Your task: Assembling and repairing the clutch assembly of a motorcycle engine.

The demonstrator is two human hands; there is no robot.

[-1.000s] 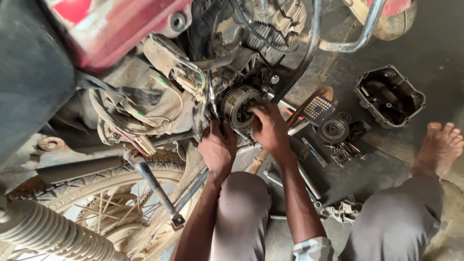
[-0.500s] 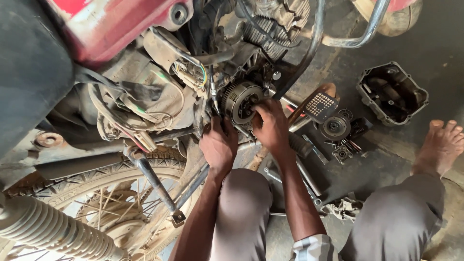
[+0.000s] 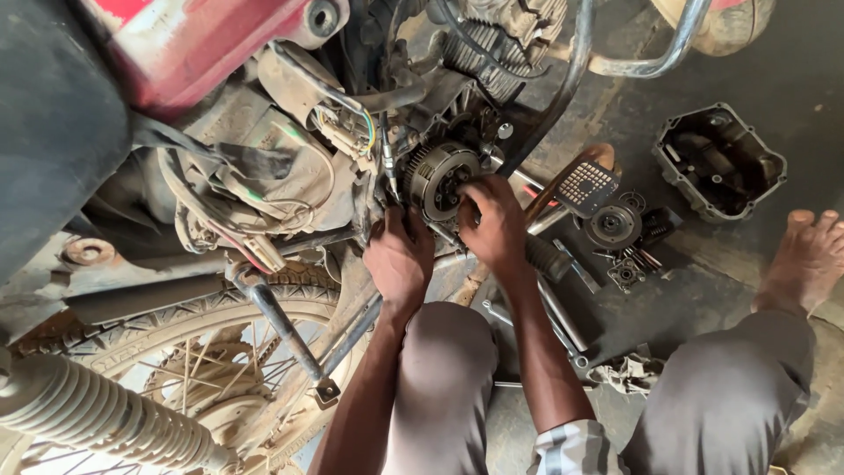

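Right hand [image 3: 494, 222] is closed on the clutch [image 3: 442, 179]; left hand [image 3: 400, 255] is pressed beside it, grip unclear. Dark oily floor [image 3: 791, 97] is littered with a cover [image 3: 719, 161] and parts [image 3: 615, 227].

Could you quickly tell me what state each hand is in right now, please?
Left hand: fingers curled against the engine beside the round clutch assembly; any grip cannot be told.
Right hand: fingertips on the clutch assembly, half closed.

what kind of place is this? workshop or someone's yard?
Likely an informal motorcycle repair spot, working on the ground. A red motorcycle has its round ribbed clutch assembly exposed, with both hands at it. A removed dark metal engine cover and loose round metal parts lie on the stained concrete floor.
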